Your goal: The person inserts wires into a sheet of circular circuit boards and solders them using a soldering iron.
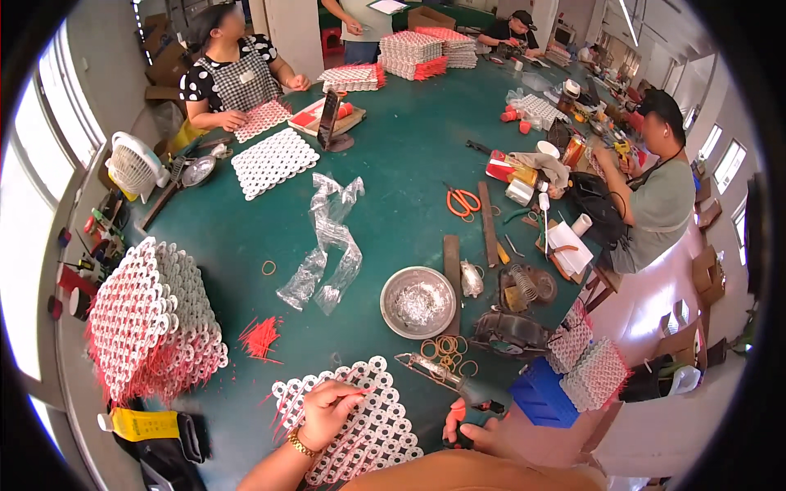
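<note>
**At the near edge of the green table: hands on a sheet of white rings**

At the near edge of the green table lies a flat sheet of white rings, red ends sticking out along its left and lower sides. The left hand rests on top of it, fingers pinched together on a thin red stick that points right across the rings. Gold watch on that wrist. The right hand sits off the sheet, just right of it at the table edge, closed round a dark tool handle; can't tell what the tool is.

Just above the right hand: a glue gun lying on the table, loose rubber bands beside it, a blue bin to the right. A metal bowl of shiny bits stands further in. Loose red sticks lie left of the sheet, next to a tall stack of ring sheets. Crumpled clear plastic in the middle of the table, orange scissors to its right.

Far side: a person in a spotted top with hands on another ring sheet. On the right a person in a grey-green shirt works among clutter. More stacks at the far end.
</note>
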The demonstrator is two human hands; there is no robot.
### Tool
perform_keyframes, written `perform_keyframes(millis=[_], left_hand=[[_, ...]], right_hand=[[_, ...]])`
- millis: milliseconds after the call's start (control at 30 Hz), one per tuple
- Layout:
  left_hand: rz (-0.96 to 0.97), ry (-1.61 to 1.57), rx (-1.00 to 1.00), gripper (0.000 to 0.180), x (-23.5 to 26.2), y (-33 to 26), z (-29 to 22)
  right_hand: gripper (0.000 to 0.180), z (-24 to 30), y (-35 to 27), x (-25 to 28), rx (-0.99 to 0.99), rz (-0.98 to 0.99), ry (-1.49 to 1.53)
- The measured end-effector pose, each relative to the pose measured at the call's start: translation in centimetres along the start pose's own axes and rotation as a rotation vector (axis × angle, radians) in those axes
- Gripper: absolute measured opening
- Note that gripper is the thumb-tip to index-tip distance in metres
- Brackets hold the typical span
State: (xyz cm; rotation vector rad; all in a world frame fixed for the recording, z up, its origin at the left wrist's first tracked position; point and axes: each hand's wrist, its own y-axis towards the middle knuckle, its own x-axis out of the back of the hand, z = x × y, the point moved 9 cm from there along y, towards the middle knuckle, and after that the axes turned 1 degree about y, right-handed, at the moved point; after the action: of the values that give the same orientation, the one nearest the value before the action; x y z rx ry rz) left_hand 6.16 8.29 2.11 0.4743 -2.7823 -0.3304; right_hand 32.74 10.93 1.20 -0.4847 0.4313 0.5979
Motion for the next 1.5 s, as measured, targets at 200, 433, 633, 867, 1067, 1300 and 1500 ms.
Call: perform_keyframes(millis=[200, 433, 633, 867, 1067, 1300, 1500], left_hand=[[0.019, -0.03, 0.065, 0.009, -0.2, 0.3, 0.1], [0.055, 0.095, 0.045, 0.006, -0.3, 0.1, 0.6], [0.068, 0.067, 0.059, 0.004, -0.6, 0.2, 0.3], [0.142, 0.113, 0.041, 0.003, -1.2, 0.5, 0.0], [0.149, 0.126, -0.015, 0.005, -1.6, 0.5, -0.6], [0.146, 0.129, 0.027, 0.005, -1.3, -0.1, 0.5], [0.132, 0.143, -0.015, 0.004, -1.3, 0.2, -0.2]], right_hand=[[0.045, 0.8, 0.2, -0.5, 0.035, -0.024, -0.006], [0.045, -1.5, 0.2, 1.3, 0.011, -0.021, 0.021], [0.045, -1.3, 0.4, 1.4, 0.016, 0.004, 0.0], [0.049, -1.6, 0.5, 1.5, 0.041, 0.015, -0.015], [0.048, -2.0, 0.4, 1.8, 0.035, 0.025, -0.003], [0.048, -1.7, 0.4, 1.3, 0.019, 0.068, -0.064], [0.049, -1.6, 0.3, 1.1, 0.061, 0.045, 0.0]])
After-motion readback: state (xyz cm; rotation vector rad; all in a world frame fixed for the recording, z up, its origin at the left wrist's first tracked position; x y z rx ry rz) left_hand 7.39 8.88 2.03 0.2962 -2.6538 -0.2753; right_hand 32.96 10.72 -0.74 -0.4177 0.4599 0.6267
